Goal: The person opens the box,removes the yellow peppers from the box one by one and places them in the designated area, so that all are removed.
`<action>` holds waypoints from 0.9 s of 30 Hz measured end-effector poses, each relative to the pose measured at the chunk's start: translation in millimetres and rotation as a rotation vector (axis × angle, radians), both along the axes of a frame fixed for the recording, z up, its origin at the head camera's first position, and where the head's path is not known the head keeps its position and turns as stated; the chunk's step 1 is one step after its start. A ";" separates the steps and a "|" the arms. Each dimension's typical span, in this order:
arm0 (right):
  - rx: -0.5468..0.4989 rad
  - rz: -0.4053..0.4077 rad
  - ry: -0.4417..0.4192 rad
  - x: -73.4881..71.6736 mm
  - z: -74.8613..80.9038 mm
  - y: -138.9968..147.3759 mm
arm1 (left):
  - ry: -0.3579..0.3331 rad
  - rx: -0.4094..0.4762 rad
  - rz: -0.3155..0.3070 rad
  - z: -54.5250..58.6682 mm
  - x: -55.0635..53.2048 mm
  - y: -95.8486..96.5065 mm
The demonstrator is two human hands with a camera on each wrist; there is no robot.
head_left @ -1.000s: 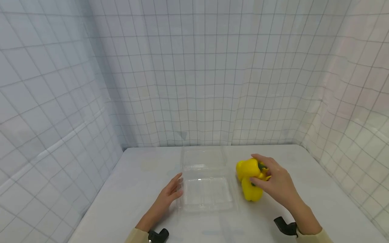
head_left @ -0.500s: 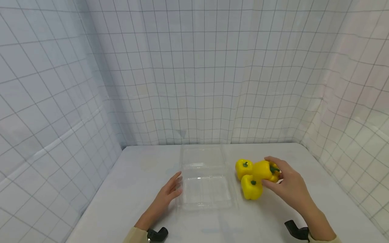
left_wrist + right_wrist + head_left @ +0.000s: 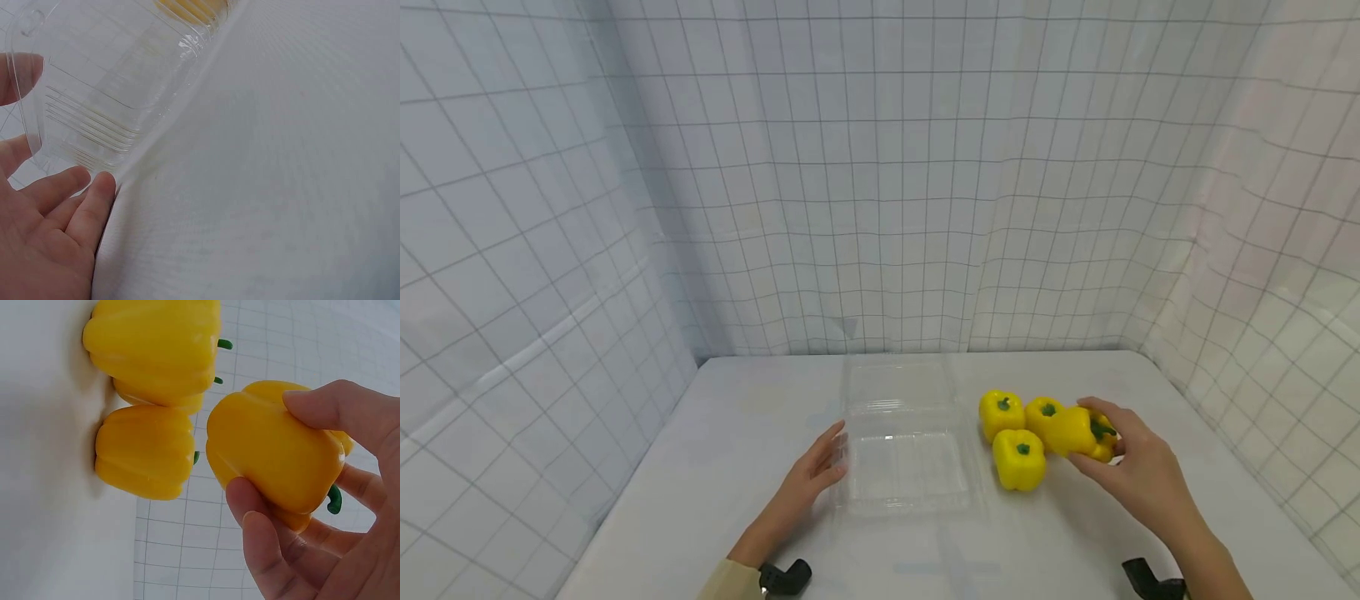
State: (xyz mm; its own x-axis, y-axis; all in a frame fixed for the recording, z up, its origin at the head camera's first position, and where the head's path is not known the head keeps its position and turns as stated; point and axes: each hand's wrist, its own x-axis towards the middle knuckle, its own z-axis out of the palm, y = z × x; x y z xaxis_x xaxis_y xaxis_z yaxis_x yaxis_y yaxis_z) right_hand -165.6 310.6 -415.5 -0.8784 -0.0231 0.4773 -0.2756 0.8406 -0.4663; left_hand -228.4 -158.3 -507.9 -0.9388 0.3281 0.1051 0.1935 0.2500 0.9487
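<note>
My right hand (image 3: 1138, 458) grips a yellow bell pepper (image 3: 1070, 432) between thumb and fingers. In the right wrist view this bell pepper (image 3: 275, 450) is off the table, its green stem toward the palm. Left of it, three more yellow bell peppers, a far one (image 3: 1000, 414), a near one (image 3: 1018, 461) and a partly covered one (image 3: 1042, 412), stand stem up on the table. My left hand (image 3: 808, 471) rests against the left side of a clear plastic clamshell container (image 3: 917, 508), fingers extended. In the left wrist view, the thumb shows through the container's (image 3: 94, 119) clear wall.
The container's lid (image 3: 898, 387) lies unfolded behind its base on the white table (image 3: 760, 400). White grid-patterned curtains (image 3: 880, 208) enclose the table at the back and both sides. Black wrist mounts (image 3: 786, 577) sit below the hands.
My right hand has moved rightward with the gripped bell pepper, away from the container, uncovering the bell peppers standing on the table. My left hand stays beside the container.
</note>
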 end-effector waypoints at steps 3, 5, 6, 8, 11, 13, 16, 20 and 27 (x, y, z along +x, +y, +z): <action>0.011 -0.018 -0.031 1.8 -1.3 3.0 | -0.001 0.005 -0.005 0.1 -0.6 0.0; 0.020 -0.027 -0.056 2.1 -2.5 4.8 | -0.001 0.008 -0.007 0.1 -0.9 0.1; 0.024 -0.029 -0.069 2.1 -3.3 5.7 | -0.002 0.010 -0.007 0.0 -1.0 0.1; 0.030 -0.030 -0.096 1.7 -5.5 7.4 | -0.001 0.011 -0.007 -0.1 -1.3 0.1; 0.038 -0.027 -0.142 0.9 -10.1 9.5 | 0.001 0.012 -0.006 -0.3 -1.5 0.1; 0.043 -0.026 -0.188 0.5 -13.4 11.0 | 0.003 0.014 -0.009 -0.1 -1.7 0.2; 0.066 -0.030 -0.265 0.3 -17.2 12.3 | 0.000 0.016 -0.014 0.5 -1.6 0.4; 0.103 -0.031 -0.359 -0.6 -20.3 12.6 | -0.011 0.016 -0.014 0.9 -1.1 0.1; 0.158 -0.043 -0.454 -8.1 -26.0 14.7 | -0.020 0.011 0.002 -0.2 -0.4 0.1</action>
